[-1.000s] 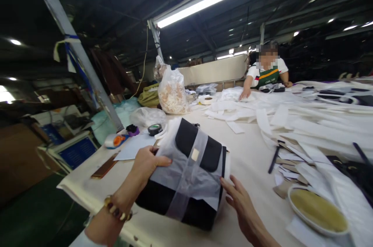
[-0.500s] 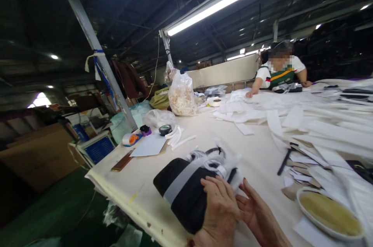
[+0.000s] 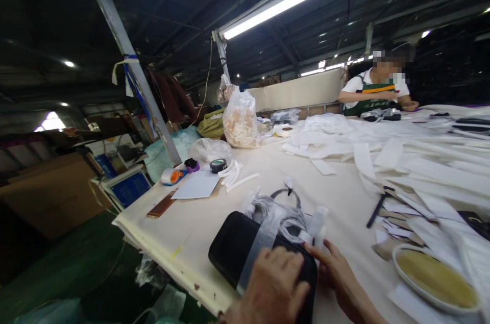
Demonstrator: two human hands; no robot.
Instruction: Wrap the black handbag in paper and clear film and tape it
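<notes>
A black bag (image 3: 234,247) wrapped in a band of translucent white paper lies near the front edge of the cream table (image 3: 184,227). Crumpled white wrapping and a black strap (image 3: 283,212) stick out at its far end. My left hand (image 3: 272,285) lies on top of the bag's near end, fingers curled over it. My right hand (image 3: 336,274) touches the bag's right side, its fingers stretched toward the wrapping.
A white bowl of yellowish paste (image 3: 434,278) sits at the right. Several white paper strips (image 3: 401,160) cover the table's far right, with a black tool (image 3: 377,209) among them. Tape rolls (image 3: 218,165), a paper sheet (image 3: 196,186) and a plastic sack (image 3: 240,121) stand at the left. A person (image 3: 375,94) works at the far end.
The bag went from lying face up under my spread hands to turned on its side. Both hands have closed in on its near end. The view shifted left.
</notes>
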